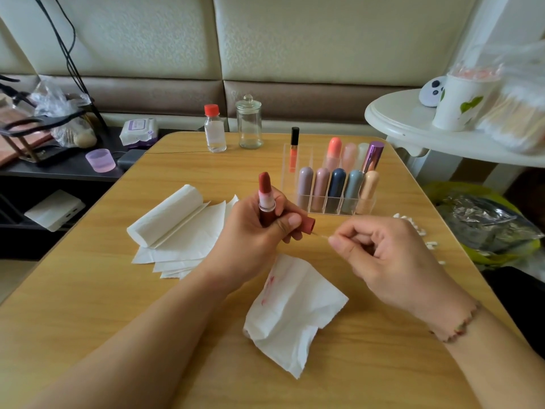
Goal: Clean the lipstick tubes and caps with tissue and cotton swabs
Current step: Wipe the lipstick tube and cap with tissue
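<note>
My left hand (253, 231) grips an open red lipstick tube (266, 199) upright, its bullet raised, and also holds the red cap (307, 225) lying sideways under the thumb. My right hand (383, 255) pinches a thin cotton swab (321, 235) whose tip points into the cap's open end. A crumpled tissue (292, 308) with red smears lies on the table in front of both hands. A roll of tissue (168, 216) with several loose sheets lies to the left.
A clear organiser (333, 187) with several lipsticks stands behind my hands on the wooden table (118, 290). A red-capped bottle (214, 128) and a glass jar (249, 122) stand at the far edge. Used swabs (418, 228) lie at the right edge. A white side table (413, 125) holds a paper cup.
</note>
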{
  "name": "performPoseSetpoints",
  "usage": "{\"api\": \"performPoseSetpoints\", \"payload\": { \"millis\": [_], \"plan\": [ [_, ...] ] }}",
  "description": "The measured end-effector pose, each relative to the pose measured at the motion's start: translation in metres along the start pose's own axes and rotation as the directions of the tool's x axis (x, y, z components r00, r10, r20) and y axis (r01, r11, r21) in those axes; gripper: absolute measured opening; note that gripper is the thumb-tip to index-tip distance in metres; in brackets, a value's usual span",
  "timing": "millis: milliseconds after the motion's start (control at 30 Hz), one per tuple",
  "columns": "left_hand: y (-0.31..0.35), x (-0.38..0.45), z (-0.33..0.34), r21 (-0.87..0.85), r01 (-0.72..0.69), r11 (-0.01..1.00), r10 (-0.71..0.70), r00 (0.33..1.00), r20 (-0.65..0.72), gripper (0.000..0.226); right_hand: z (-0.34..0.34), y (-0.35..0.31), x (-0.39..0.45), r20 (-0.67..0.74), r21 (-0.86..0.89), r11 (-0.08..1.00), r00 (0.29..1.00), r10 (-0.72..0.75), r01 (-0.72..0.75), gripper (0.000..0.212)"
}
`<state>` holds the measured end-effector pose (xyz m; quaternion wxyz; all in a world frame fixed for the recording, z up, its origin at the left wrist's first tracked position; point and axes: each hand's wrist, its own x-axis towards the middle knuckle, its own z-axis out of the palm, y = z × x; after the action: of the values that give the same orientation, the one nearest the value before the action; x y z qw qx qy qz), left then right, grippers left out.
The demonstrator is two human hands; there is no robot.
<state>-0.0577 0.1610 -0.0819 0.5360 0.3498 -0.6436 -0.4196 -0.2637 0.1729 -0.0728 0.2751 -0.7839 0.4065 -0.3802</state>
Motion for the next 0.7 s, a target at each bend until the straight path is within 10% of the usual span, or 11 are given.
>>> {"api": "performPoseSetpoints", "payload": {
  "millis": [700],
  "plan": [
    [0.0083, 0.0022, -0.0034, -0.069, 0.0, 0.998, 0.0, 1.0, -0.004, 0.038, -0.0063, -0.0002, 0.003, -0.089, 0.37, 0.929, 0.995, 0.054, -0.018, 0.024]
  ]
}}
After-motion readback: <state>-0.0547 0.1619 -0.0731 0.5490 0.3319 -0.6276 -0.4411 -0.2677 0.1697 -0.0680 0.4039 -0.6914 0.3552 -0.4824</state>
